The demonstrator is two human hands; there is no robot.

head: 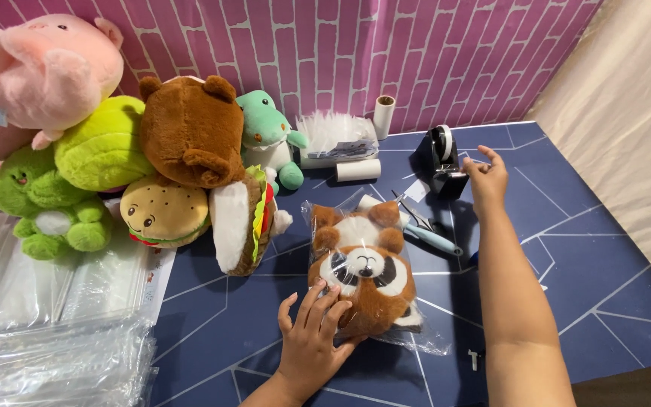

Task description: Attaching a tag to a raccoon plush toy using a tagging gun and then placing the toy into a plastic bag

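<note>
- A brown and white raccoon plush [363,275], furry and round, lies sealed in a glossy clear bag at the middle of the table [612,279].
- The left hand [312,339] rests flat on it, fingers spread.
- The right hand [486,178] reaches, fingers loose, touching a black tape dispenser [441,160].
- The table is dark blue with white lines; behind stands a purple brick-patterned wall [386,45].
- Soft plush toys [190,128] are piled at the left.

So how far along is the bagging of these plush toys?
One raccoon plush already sits inside a clear bag. The left hand holds it down while the right hand reaches the tape dispenser. The bag looks unsealed, and a pile of unbagged plush toys waits beside the empty bags.
</note>
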